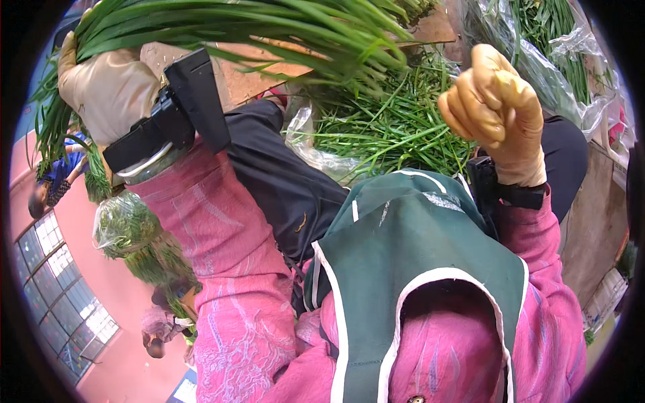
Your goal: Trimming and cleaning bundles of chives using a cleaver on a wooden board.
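Note:
My left hand (pixel 111 94), in a pale cream glove, is closed around a thick bunch of garlic chives (pixel 235 27). The long, flat green leaves stretch from that hand across the top of the view toward the right. My right hand (pixel 497 111), in a yellowish glove, is raised apart from the bunch with its fingers curled in, and nothing sticks out of it. Between my knees lies a heap of loose green leaves (pixel 396 131), partly on clear plastic (pixel 316 151). Black devices are strapped to both wrists.
Behind the bunch is a brown board (pixel 252 70). Clear plastic bags (pixel 551 87) with more green leaves stand at the far right. At left, a bagged bundle of greens (pixel 127 225) sits near a pink wall with a window (pixel 64 289). Two other people work over there.

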### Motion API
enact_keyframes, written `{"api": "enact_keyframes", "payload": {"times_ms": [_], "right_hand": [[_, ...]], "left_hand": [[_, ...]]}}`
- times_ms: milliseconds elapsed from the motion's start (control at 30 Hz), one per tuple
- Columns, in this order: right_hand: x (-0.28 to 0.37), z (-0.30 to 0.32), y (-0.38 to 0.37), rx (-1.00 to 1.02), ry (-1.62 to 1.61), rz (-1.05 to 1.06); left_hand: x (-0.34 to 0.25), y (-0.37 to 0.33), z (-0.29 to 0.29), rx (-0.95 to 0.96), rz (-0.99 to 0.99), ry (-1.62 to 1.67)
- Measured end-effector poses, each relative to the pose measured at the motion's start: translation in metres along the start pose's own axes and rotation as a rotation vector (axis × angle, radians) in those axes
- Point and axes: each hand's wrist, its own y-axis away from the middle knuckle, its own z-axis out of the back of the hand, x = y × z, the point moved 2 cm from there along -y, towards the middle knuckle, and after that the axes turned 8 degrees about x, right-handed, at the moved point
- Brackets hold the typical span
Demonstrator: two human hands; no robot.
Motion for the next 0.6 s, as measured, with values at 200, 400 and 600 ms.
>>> {"api": "enact_keyframes", "payload": {"times_ms": [200, 400, 600], "right_hand": [[-0.081, 0.063, 0.038, -0.024, 0.622, -0.672], [-0.097, 0.04, 0.005, -0.229, 0.256, -0.508], [-0.114, 0.027, 0.002, -0.204, 0.075, -0.485]], "left_hand": [[-0.029, 0.017, 0.011, -0.013, -0.037, -0.016], [-0.023, 0.019, -0.018, 0.092, 0.139, -0.041], [-0.026, 0.017, -0.011, 0.068, 0.099, -0.049]]}}
